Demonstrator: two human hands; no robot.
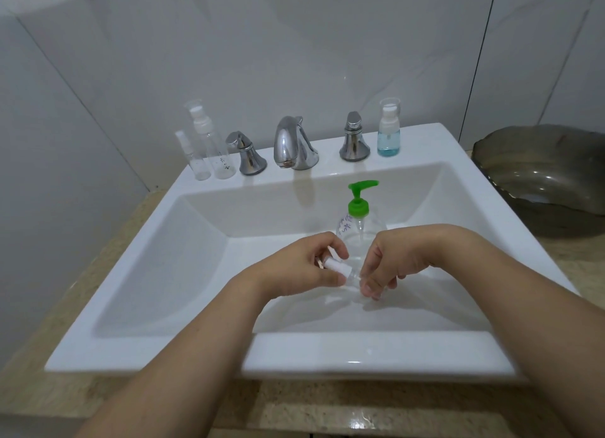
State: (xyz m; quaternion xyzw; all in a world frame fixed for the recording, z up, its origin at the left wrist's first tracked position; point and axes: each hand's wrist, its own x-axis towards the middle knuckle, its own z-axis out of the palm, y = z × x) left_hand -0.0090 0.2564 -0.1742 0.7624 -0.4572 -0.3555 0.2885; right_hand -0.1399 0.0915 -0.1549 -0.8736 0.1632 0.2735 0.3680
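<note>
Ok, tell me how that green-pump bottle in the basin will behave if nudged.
The green-pump bottle looks clear and nearly empty, so probably light. Its tall pump head likely makes it tip easily. On the glossy sink it may also slide.

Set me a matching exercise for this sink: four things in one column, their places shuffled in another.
1 green pump bottle
2 blue spray bottle
3 small clear bottle
4 dark glass bowl

a on the counter
b held by left hand and right hand
c upright in the sink
d on the ledge beside the right tap handle

Pairs: 1-c, 2-d, 3-b, 4-a
</note>
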